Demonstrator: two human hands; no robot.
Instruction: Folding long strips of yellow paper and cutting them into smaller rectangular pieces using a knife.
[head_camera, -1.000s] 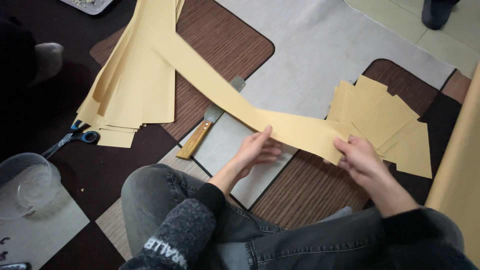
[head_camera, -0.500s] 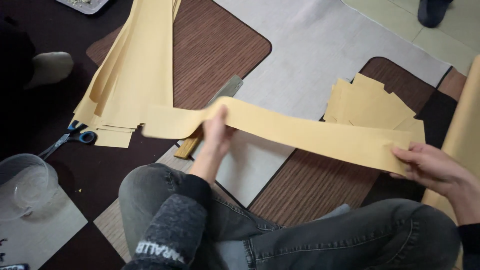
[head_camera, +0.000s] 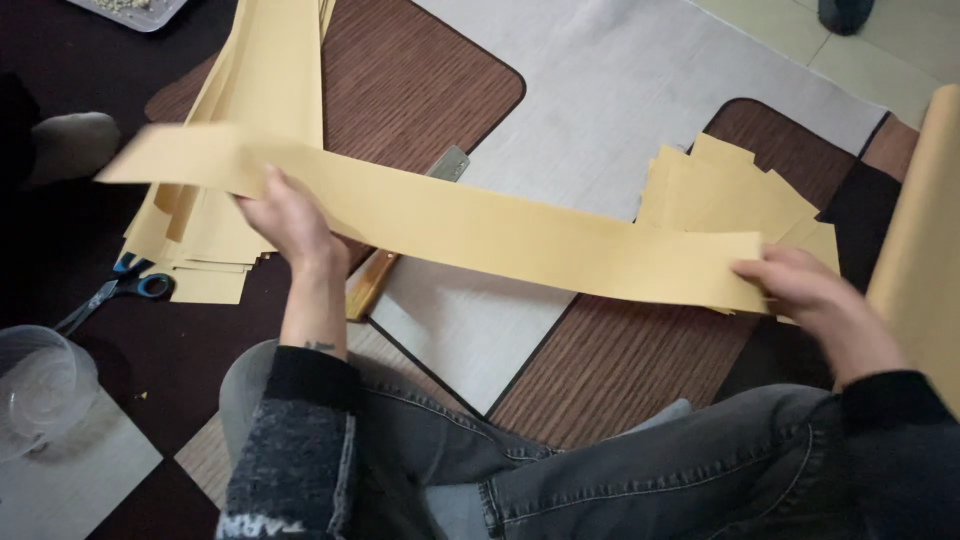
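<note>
Long strip of tan paper (head_camera: 470, 225): held level above the floor mats, stretched from left to right across the view.
Left hand (head_camera: 290, 218): grip closed on the strip well in from its left end, fingers behind the paper, thumb side toward the camera; short free end projecting past it to the left.
Right hand (head_camera: 805, 290): grip pinched on the strip's right end, beside the raised right knee in grey denim.
Stack of long tan sheets (head_camera: 255, 130): lay under the strip's left part on a brown wood-grain mat (head_camera: 420, 90), ends fanned and uneven.
Pile of shorter tan pieces (head_camera: 730, 195): lay on a second brown mat (head_camera: 620, 370), just behind the right hand.
Pale grey sheet (head_camera: 620, 120): lay flat between the two mats.
Knife with wooden handle (head_camera: 372, 282): lay beneath the strip, blade mostly hidden.
Blue-handled scissors (head_camera: 120, 292): on the dark floor, near the stack's lower left corner.
Clear plastic tub (head_camera: 35, 385): at the lower left edge.
</note>
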